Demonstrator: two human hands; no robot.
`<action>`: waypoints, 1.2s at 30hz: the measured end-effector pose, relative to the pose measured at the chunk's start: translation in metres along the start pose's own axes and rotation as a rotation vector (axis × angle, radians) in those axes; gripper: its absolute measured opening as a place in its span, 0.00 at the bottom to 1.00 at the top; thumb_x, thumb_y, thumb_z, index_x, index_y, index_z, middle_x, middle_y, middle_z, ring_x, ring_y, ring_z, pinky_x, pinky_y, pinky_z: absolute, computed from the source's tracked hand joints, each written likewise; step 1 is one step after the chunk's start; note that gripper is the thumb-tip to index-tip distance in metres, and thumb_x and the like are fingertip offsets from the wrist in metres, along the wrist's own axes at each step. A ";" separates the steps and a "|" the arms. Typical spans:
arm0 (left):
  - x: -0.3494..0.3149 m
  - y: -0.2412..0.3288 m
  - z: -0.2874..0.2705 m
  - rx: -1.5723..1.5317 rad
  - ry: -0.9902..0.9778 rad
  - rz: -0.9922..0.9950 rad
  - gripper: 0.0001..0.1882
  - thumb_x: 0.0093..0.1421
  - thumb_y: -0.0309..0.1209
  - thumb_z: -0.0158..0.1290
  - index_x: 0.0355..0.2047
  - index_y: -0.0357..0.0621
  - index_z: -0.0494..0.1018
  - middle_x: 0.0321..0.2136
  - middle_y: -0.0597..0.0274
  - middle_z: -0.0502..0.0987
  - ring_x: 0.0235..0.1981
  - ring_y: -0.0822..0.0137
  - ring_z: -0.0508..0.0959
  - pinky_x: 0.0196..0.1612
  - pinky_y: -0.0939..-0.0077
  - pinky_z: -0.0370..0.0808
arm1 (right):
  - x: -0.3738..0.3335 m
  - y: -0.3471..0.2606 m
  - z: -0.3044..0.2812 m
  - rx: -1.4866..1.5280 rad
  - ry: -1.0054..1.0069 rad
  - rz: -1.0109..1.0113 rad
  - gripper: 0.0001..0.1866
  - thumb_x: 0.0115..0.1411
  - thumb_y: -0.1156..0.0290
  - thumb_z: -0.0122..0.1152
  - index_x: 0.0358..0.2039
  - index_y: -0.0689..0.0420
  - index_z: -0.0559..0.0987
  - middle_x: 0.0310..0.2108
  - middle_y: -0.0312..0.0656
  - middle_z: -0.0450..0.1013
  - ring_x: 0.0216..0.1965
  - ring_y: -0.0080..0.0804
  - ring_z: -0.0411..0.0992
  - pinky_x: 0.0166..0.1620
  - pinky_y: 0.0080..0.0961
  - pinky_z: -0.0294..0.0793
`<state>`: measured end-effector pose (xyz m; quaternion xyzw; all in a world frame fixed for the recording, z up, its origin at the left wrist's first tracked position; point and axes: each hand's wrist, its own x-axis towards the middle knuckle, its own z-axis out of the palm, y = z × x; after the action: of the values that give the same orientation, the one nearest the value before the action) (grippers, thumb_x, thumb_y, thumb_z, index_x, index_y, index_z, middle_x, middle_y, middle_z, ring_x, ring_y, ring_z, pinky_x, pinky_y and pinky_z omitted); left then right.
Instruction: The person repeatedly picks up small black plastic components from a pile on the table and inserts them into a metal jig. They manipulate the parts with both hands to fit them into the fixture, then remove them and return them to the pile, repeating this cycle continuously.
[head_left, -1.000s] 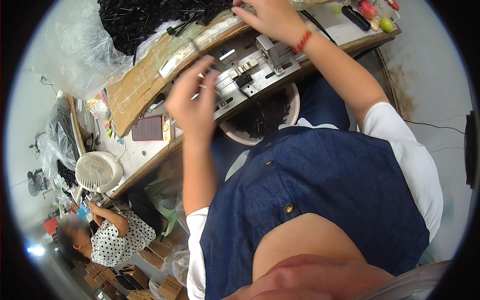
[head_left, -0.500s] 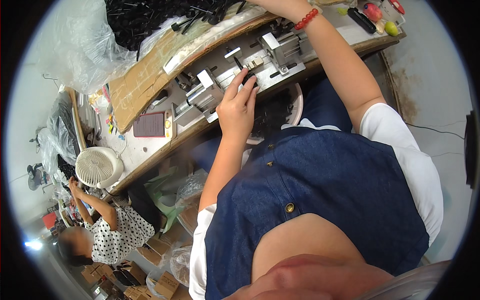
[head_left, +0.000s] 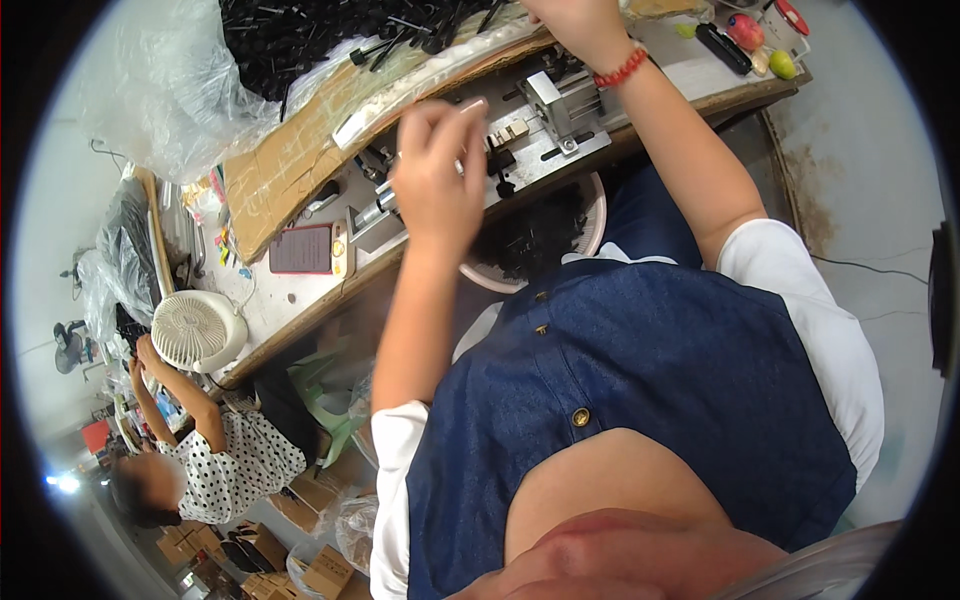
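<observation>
A metal fixture (head_left: 548,98) is sitting on a white worktop (head_left: 262,312), with a small black part (head_left: 505,187) resting at its front edge. Over the fixture's left side, the left hand (head_left: 440,180) is hovering, blurred, fingers loosely bent; whether it is gripping anything, I cannot tell. Beyond the fixture, the right hand (head_left: 588,30) is showing only partly, its opening and hold unclear. Left of the fixture, a phone (head_left: 300,250) is lying; farther left, a white fan (head_left: 198,332) is standing and a person in a dotted top (head_left: 245,455) is sitting.

bright overall; white glare (head_left: 65,484) lower left; left hand (head_left: 440,185) blurred; edges curved, corners black
</observation>
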<state>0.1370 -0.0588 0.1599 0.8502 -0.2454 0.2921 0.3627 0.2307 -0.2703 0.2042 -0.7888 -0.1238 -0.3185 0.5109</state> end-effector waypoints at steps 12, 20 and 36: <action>0.116 -0.076 -0.007 0.367 -0.283 -0.100 0.14 0.60 0.39 0.59 0.45 0.52 0.84 0.34 0.55 0.86 0.38 0.56 0.85 0.45 0.66 0.80 | -0.143 -0.013 -0.007 -0.096 -0.501 -0.356 0.09 0.59 0.71 0.68 0.40 0.58 0.81 0.47 0.40 0.77 0.47 0.39 0.72 0.49 0.30 0.77; 0.102 -0.092 -0.040 0.244 -0.244 -0.183 0.15 0.57 0.36 0.66 0.44 0.47 0.84 0.34 0.56 0.86 0.35 0.59 0.86 0.42 0.68 0.80 | -0.146 0.003 0.009 -0.321 -0.490 -0.548 0.09 0.55 0.73 0.64 0.37 0.58 0.79 0.49 0.38 0.77 0.48 0.37 0.71 0.51 0.30 0.78; -0.043 0.005 -0.017 -0.289 -0.023 -0.210 0.14 0.54 0.20 0.68 0.42 0.44 0.85 0.38 0.61 0.77 0.28 0.75 0.79 0.28 0.81 0.77 | -0.004 0.000 0.039 -0.650 -0.191 -0.697 0.06 0.60 0.67 0.64 0.33 0.55 0.83 0.33 0.39 0.77 0.37 0.34 0.74 0.45 0.32 0.72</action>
<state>0.0978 -0.0402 0.1433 0.8135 -0.1988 0.2047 0.5067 0.2423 -0.2351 0.1912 -0.8447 -0.3212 -0.4192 0.0873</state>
